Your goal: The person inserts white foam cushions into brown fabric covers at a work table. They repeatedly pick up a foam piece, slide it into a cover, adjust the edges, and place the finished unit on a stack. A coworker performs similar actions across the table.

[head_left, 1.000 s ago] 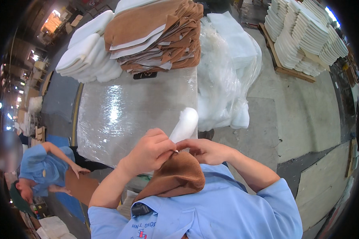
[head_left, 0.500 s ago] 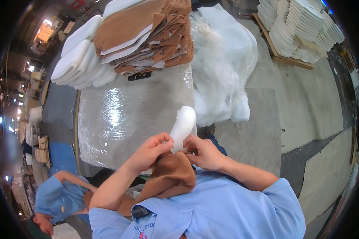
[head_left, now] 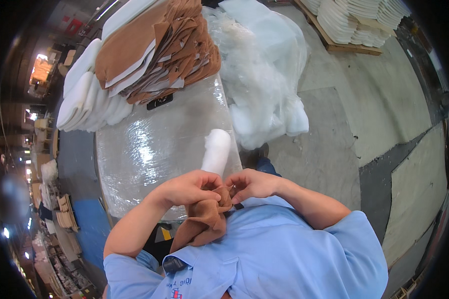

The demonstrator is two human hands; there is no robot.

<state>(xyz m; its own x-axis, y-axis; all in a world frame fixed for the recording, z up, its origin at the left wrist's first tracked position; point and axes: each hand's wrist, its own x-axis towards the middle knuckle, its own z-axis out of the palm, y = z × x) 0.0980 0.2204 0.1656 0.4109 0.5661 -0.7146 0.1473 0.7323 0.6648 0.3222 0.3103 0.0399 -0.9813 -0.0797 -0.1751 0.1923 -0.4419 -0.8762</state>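
Close to my chest, both hands work at the gathered upper edge of a brown fabric cover [head_left: 198, 224]. My left hand [head_left: 197, 188] is closed, thumb and fingers pinching the cloth. Opposite it, my right hand [head_left: 252, 184] pinches the same edge, its fingertips nearly meeting the left ones. A rolled piece of white padding [head_left: 217, 149] sticks up from behind my hands, away from me over the table. Its lower end is hidden by my hands and the cloth, so how far it sits inside the cover cannot be seen.
The plastic-wrapped table [head_left: 179, 134] carries a tall pile of brown fabric pieces [head_left: 134, 55], folded white padding [head_left: 77, 102] and a flat black object [head_left: 159, 101]. Right of it stands a clear bag of white padding [head_left: 264, 74]. Farther right, white stacks [head_left: 349, 20] rest on a wooden pallet [head_left: 334, 42].
My hands have come closer together, the left now lying over the fabric's edge. The view has shifted, and the co-worker at the lower left is mostly out of sight.
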